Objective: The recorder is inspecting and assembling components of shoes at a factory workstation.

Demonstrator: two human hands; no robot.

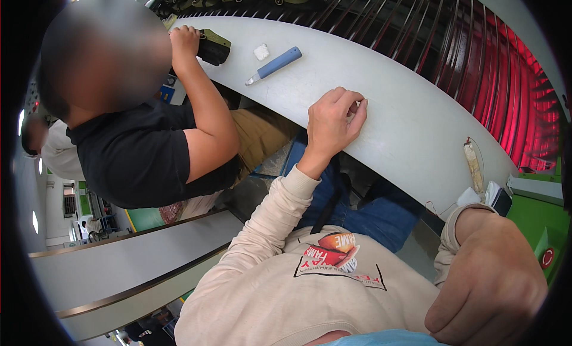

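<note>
- My left hand (338, 116) was curled over the white table (405, 122); I couldn't tell whether it pinched anything.
- My right hand (491, 280) was bent, near right, its grip hidden.
- The blue-handled tool (279, 63) lay farther left on the table.
- Seemingly I was pausing; taking the tool would call for opening my left hand leftward.

From the view's centre, a smooth white bench (411, 116) is seen spread between eleven and three o'clock. At twelve, a blue-handled knife (280, 64) is laid near a small white lump (261, 51). At three, a tape-wrapped stick (474, 167) is placed just beside a crumpled white wad (469, 197).
</note>
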